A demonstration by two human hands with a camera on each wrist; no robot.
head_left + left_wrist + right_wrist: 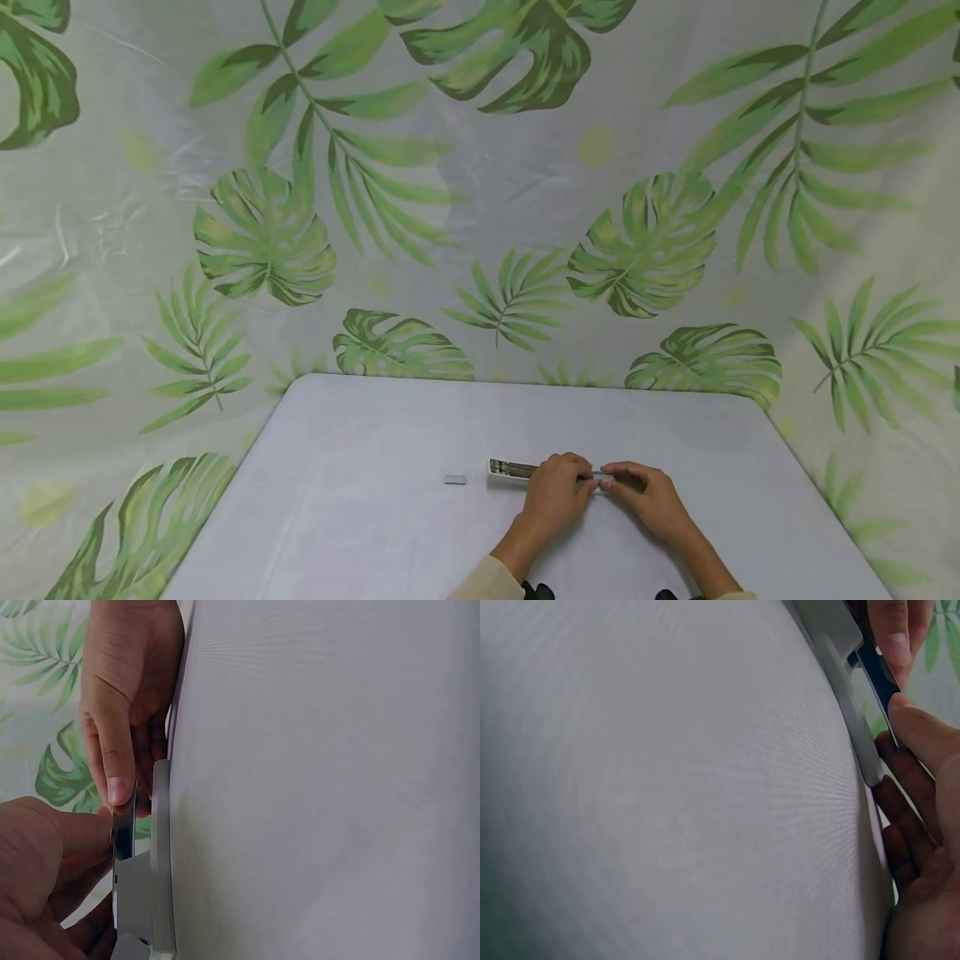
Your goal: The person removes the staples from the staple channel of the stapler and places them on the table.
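Note:
A grey-white stapler (pixel 501 468) lies on the table with its top swung back, showing the metal inside at its left end. My left hand (pixel 557 490) holds its middle, fingers over the far side and thumb on the near side. At the right end my right hand (pixel 651 502) pinches the tip of the dark metal staple rail (pixel 879 679) between thumb and fingers. Below that rail runs the stapler's pale base (pixel 161 859), close along the tabletop. The fingertips of both hands nearly meet there. Left of the stapler lies a small grey strip of staples (pixel 455 480).
The white-covered table (pixel 360 517) has rounded far corners. Behind it hangs a pale curtain (pixel 517 192) printed with green leaves. Two small black objects (pixel 538 591) show at the bottom edge, near the sleeves.

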